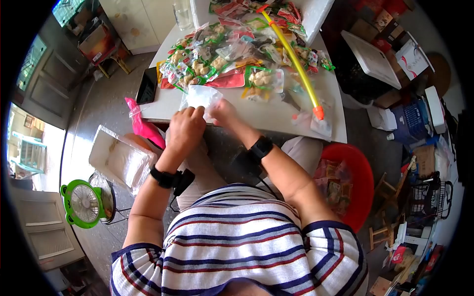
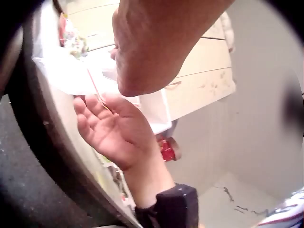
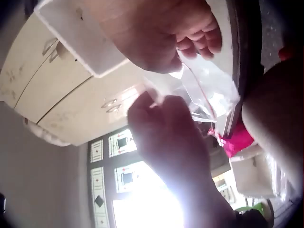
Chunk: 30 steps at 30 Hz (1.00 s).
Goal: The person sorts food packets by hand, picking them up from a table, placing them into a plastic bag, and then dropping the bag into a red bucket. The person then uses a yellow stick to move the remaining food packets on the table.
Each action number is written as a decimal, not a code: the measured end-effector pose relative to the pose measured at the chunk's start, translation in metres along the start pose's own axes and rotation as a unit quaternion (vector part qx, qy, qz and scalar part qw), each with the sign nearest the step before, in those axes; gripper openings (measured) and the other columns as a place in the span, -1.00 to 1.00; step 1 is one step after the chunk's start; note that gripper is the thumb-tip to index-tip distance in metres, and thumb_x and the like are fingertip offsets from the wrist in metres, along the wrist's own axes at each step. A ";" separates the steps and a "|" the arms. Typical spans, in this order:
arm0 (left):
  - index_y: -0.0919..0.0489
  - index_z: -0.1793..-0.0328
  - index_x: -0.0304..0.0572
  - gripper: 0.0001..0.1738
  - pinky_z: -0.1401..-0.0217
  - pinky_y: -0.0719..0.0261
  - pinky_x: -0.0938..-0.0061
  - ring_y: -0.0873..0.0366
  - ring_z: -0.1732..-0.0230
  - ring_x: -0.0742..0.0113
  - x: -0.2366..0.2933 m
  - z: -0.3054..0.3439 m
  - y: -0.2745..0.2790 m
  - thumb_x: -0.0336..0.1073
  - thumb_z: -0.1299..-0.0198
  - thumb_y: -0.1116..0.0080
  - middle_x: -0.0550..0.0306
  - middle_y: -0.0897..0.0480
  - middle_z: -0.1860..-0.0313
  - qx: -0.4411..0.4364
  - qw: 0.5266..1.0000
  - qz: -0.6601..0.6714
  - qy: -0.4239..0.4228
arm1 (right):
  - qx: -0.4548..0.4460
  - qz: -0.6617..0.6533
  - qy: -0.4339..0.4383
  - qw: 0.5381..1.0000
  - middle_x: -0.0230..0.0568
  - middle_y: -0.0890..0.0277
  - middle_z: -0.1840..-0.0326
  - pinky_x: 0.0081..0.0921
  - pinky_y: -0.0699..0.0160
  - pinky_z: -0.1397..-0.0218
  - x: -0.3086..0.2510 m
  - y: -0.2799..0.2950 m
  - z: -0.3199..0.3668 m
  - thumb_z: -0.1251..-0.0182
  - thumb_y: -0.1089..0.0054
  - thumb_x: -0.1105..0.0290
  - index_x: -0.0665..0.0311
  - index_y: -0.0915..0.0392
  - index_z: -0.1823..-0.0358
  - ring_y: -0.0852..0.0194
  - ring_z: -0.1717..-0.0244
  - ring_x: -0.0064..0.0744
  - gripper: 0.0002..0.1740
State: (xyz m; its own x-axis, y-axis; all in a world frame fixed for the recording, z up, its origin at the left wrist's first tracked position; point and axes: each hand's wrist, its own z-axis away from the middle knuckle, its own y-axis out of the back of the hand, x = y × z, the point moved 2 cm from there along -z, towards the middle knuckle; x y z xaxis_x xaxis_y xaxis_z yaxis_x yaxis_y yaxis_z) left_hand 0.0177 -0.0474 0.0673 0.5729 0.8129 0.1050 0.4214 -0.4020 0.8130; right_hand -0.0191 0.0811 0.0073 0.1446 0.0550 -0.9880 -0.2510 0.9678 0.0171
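In front of me, the white tabletop bears a heap of packets, a dark flat object at its left edge, a glass near the far left corner; a yellow tube slants across the heap toward the near right corner.

Left grip near right grip, fingers curled

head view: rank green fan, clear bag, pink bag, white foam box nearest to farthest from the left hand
1. Clear bag, touching the left hand
2. Pink bag, to the left
3. White foam box, lower left
4. Green fan, farther lower left
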 end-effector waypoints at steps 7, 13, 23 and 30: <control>-0.42 0.27 -0.11 -0.78 0.37 -0.40 0.18 -0.45 0.41 -0.04 0.000 0.013 -0.073 -0.33 0.11 0.12 -0.05 -0.50 0.44 -0.125 0.969 0.140 0.160 | 0.310 0.300 0.147 0.890 -0.02 -0.42 0.48 -0.35 -0.34 0.43 0.010 0.102 -0.004 0.07 -0.04 0.34 0.34 -0.37 0.43 -0.42 0.43 -0.14 -0.79; -0.37 0.40 -0.13 -0.87 0.44 -0.38 0.16 -0.45 0.48 -0.03 0.014 -0.012 -0.061 -0.30 0.11 0.10 -0.05 -0.50 0.51 -0.151 0.973 0.080 0.156 | 0.421 0.416 0.115 0.797 0.14 -0.38 0.35 -0.25 -0.33 0.23 -0.002 0.190 -0.013 0.11 -0.05 0.34 0.41 -0.30 0.33 -0.35 0.23 0.03 -0.67; -0.45 0.46 -0.09 -0.90 0.58 -0.39 0.27 -0.48 0.57 0.10 -0.060 -0.065 0.023 -0.34 0.11 0.11 0.09 -0.49 0.61 -0.021 0.976 -0.186 0.109 | 0.343 0.183 0.027 0.921 -0.04 -0.43 0.39 -0.44 -0.39 0.32 -0.001 0.195 -0.027 0.16 -0.14 0.38 0.44 -0.34 0.39 -0.42 0.39 -0.29 -0.68; -0.42 0.40 -0.07 -0.91 0.52 -0.39 0.26 -0.47 0.53 0.11 -0.037 -0.073 0.038 -0.34 0.08 0.10 0.10 -0.47 0.59 -0.060 0.977 -0.192 0.073 | 0.254 -0.157 0.166 0.940 -0.36 -0.36 0.47 -0.67 -0.31 0.46 -0.022 0.157 0.005 0.05 -0.07 0.52 0.35 -0.35 0.41 -0.29 0.51 -0.64 -0.85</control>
State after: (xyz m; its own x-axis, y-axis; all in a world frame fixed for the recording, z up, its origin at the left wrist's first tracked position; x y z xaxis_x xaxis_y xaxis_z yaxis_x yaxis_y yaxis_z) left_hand -0.0394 -0.0620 0.1362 0.2783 0.9493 -0.1465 0.4952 -0.0111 0.8687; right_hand -0.0571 0.2335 0.0322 -0.1918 -0.2512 -0.9487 0.2554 0.9206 -0.2954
